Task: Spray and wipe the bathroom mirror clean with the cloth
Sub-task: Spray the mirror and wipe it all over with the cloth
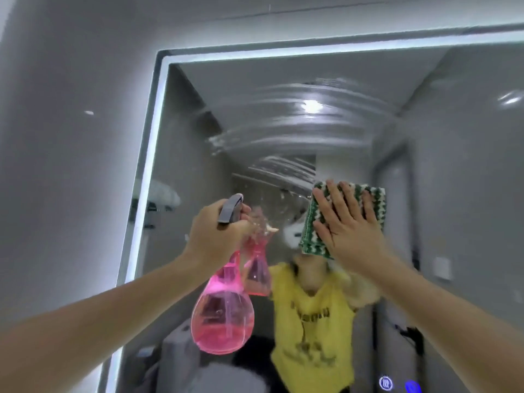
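Mirror; spray bottle seemingly half-full, pink.

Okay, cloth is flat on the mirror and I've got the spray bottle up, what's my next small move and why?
Probably slide the right hand with the cloth left across the mirror: wet streaks and droplets sit just left of the cloth, near the spray bottle gripped in the left hand.

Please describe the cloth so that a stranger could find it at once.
Find the large mirror with a lit frame. The right hand presses a folded cloth with green and white zigzag stripes flat against the glass. It is the only patterned fabric, unlike the pink plastic spray bottle.
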{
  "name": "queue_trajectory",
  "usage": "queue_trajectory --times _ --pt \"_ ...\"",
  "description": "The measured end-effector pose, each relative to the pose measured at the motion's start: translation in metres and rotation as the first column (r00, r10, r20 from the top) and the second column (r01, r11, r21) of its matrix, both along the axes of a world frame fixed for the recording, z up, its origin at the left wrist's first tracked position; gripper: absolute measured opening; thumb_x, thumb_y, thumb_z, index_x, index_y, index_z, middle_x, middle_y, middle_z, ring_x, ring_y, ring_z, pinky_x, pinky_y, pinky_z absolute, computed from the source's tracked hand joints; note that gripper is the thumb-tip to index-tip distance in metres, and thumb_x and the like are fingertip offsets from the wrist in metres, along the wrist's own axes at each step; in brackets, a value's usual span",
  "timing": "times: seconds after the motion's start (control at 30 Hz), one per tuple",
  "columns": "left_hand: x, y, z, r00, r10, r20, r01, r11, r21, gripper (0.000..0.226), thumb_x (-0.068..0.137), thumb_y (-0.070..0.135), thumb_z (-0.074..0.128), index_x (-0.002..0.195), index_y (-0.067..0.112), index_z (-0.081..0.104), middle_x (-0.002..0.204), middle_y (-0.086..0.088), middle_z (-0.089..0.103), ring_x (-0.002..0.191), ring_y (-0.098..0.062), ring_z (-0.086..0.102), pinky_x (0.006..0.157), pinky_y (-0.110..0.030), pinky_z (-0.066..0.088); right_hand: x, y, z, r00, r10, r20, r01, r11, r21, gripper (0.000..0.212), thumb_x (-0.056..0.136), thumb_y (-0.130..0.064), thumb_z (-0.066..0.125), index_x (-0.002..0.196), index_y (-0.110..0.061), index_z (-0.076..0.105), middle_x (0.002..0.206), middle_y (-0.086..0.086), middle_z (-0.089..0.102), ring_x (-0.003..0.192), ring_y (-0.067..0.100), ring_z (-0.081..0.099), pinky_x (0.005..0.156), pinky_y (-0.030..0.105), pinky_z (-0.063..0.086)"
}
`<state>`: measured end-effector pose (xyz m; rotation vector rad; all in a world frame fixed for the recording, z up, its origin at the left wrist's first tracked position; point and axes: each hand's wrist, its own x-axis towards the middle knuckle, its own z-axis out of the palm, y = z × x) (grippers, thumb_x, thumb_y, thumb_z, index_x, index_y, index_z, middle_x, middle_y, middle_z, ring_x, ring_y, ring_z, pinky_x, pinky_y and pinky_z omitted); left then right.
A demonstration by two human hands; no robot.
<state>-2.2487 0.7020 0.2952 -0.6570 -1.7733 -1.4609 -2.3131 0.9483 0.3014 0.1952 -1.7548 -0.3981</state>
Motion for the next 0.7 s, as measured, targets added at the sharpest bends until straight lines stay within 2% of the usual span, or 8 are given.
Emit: queue_trajectory --times 0.1,0.2,0.27,0.37,0.47,0.5,0.6,0.7 --pt "-0.020 -0.041 -0.001 0.998 -0.061 -0.026 0.060 0.998 -0.021 0.011 0.067 0.010 0.062 0.077 0.009 0.065 0.065 -0.003 0.065 0.051 -0.009 0.054 0.049 -0.020 0.041 -0.014 -0.061 0.028 0.999 -0.033 0.036 0.034 0.999 -0.041 0.062 0.098 -0.049 0.008 0.151 -0.018 0.014 0.158 0.005 0.008 0.145 0.022 0.003 0.115 0.042 -0.007" --pt "-0.033 -0.075 0.000 0.992 -0.100 -0.075 0.100 0.995 -0.016 0.021 0.076 -0.010 0.059 0.073 0.010 0.063 0.054 0.010 0.062 0.049 0.001 0.057 0.046 -0.008 0.040 -0.029 -0.115 0.047 0.997 -0.034 0.076 0.039 0.997 -0.062 0.064 0.087 -0.054 -0.010 0.145 -0.027 -0.019 0.150 -0.004 -0.028 0.139 0.015 -0.028 0.108 0.037 -0.027" --pt "-0.038 -0.097 0.000 0.991 -0.109 -0.079 0.107 0.994 -0.035 0.025 0.078 -0.013 0.056 0.072 0.011 0.061 0.051 0.012 0.062 0.048 0.002 0.058 0.045 -0.007 0.040 -0.036 -0.148 0.053 0.995 -0.020 0.094 0.027 0.997 -0.075 0.059 0.089 -0.052 -0.010 0.140 -0.028 -0.026 0.144 -0.006 -0.036 0.134 0.013 -0.034 0.104 0.036 -0.033" --pt "-0.045 -0.125 -0.001 0.991 -0.081 -0.106 0.073 0.995 -0.071 0.026 0.079 -0.010 0.058 0.068 0.014 0.057 0.046 0.015 0.057 0.044 0.001 0.053 0.042 -0.007 0.038 -0.052 -0.196 0.051 0.989 -0.025 0.145 0.033 0.998 -0.054 0.056 0.095 -0.049 -0.004 0.141 -0.027 -0.027 0.145 -0.004 -0.038 0.135 0.016 -0.034 0.103 0.039 -0.032" --pt "-0.050 -0.153 -0.004 0.992 -0.016 -0.129 0.008 0.998 -0.061 0.030 0.079 -0.007 0.060 0.064 0.018 0.054 0.045 0.014 0.054 0.043 0.001 0.050 0.042 -0.007 0.036 -0.061 -0.237 0.040 0.991 -0.013 0.131 0.011 1.000 0.018 0.065 0.093 -0.047 -0.001 0.151 -0.019 0.001 0.158 0.006 -0.006 0.144 0.024 -0.011 0.112 0.046 -0.015" --pt "-0.051 -0.162 -0.006 0.991 0.009 -0.131 -0.015 0.999 -0.047 0.027 0.079 -0.006 0.061 0.066 0.018 0.056 0.048 0.012 0.056 0.045 0.000 0.051 0.043 -0.007 0.037 -0.063 -0.248 0.035 0.990 -0.036 0.137 0.028 0.998 0.055 0.066 0.092 -0.047 -0.004 0.152 -0.019 0.001 0.159 0.007 -0.006 0.144 0.025 -0.012 0.112 0.046 -0.016" --pt "-0.051 -0.181 -0.014 0.991 0.065 -0.114 -0.066 0.998 -0.012 0.021 0.077 -0.004 0.064 0.076 0.016 0.063 0.068 0.004 0.065 0.055 -0.001 0.056 0.049 -0.007 0.040 -0.065 -0.268 0.021 0.972 -0.095 0.216 0.069 0.990 0.127 0.060 0.093 -0.046 -0.010 0.146 -0.022 -0.025 0.151 0.003 -0.034 0.135 0.023 -0.036 0.101 0.042 -0.034" --pt "-0.044 -0.183 -0.022 0.987 0.111 -0.113 -0.119 0.990 -0.070 0.020 0.076 -0.006 0.064 0.078 0.014 0.064 0.068 0.003 0.066 0.058 -0.002 0.057 0.051 -0.007 0.041 -0.058 -0.270 0.018 0.960 -0.112 0.258 0.070 0.983 0.167 0.059 0.100 -0.044 0.003 0.143 -0.022 -0.030 0.150 0.003 -0.037 0.134 0.022 -0.038 0.098 0.041 -0.037"
